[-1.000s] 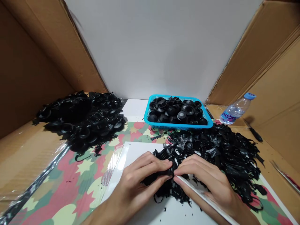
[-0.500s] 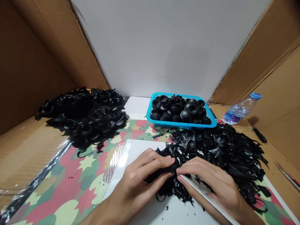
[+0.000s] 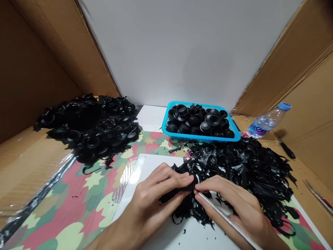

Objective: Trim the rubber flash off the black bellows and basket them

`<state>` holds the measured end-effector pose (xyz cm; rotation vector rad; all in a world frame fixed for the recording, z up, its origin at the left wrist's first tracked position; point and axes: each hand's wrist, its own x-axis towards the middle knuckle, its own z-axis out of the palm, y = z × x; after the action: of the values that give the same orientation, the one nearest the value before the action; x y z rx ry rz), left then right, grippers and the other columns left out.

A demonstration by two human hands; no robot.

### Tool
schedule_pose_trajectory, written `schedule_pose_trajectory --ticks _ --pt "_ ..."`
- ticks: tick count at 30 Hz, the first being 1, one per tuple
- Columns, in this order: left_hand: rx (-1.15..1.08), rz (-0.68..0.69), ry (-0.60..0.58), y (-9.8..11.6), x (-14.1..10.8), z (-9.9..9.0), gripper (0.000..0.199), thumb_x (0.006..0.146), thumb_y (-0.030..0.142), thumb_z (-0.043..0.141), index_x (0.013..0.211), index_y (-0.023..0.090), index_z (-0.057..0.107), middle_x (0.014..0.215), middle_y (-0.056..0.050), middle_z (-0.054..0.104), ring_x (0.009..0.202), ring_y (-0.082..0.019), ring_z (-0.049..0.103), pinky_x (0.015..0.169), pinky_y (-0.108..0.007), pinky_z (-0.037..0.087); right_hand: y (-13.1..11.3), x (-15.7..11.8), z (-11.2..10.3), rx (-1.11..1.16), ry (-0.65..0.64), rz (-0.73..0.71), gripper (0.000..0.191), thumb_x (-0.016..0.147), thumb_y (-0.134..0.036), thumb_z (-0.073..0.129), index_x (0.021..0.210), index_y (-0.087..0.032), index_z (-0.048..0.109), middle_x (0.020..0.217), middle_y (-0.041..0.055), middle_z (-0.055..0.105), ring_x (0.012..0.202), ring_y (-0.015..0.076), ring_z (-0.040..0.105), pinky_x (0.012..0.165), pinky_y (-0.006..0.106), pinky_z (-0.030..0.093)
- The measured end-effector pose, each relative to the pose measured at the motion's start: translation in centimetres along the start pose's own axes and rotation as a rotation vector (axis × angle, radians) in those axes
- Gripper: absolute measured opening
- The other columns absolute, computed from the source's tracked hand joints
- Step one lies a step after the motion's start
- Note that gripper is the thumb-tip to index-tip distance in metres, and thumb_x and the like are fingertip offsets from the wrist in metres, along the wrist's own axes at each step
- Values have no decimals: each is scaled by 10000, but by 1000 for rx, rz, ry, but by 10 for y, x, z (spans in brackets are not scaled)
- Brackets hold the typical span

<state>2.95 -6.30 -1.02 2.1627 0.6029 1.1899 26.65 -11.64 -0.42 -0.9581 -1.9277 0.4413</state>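
My left hand (image 3: 156, 196) is closed on a black ribbed rubber part (image 3: 191, 186), pinched between thumb and fingertips. Most of that part is hidden by the fingers. Against its right side are the fingertips of my right hand (image 3: 234, 203), which grips a slim whitish tool (image 3: 225, 218) running back under the palm. The tool's tip is lost among the fingers and black rubber, so its kind is unclear. Under both hands lies a white board (image 3: 179, 239), strewn with black trimmings (image 3: 205, 215).
A blue basket (image 3: 201, 139) of round ribbed black parts stands behind. Untrimmed black parts (image 3: 96, 132) are heaped left, and rubber scraps (image 3: 249, 170) right. At the right edge are a water bottle (image 3: 265, 123), a black-handled tool (image 3: 287, 149) and a metal tool (image 3: 318, 196). Cardboard walls flank the table.
Both hands have shifted very slightly left, together with the rubber part and the slim tool. Their grips look the same, and the piles and basket are unchanged.
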Motion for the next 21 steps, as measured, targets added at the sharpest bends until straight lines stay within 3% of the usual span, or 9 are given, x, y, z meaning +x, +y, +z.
schedule_pose_trajectory --ticks 10,15,21 --pt "32 -40 17 6 2 1 422 996 -37 754 1362 170 777 1034 -32 790 915 -158 693 812 -230 598 -1 1 -1 -67 -61 -58 347 1066 2 641 1378 -152 642 1118 92 774 1010 207 738 922 334 607" --pt "52 -44 68 6 1 5 477 967 -73 744 1367 185 774 1006 -29 787 878 -164 671 781 -247 584 2 0 6 -109 -33 -97 298 1072 6 611 1331 -136 652 1040 94 766 922 214 724 813 343 609" --pt "48 -84 76 5 0 7 459 965 -70 744 1345 183 784 977 -27 764 882 -163 666 774 -239 576 -3 9 3 -349 -30 -203 189 1130 -57 525 1247 -97 669 939 101 803 818 222 779 759 341 640"
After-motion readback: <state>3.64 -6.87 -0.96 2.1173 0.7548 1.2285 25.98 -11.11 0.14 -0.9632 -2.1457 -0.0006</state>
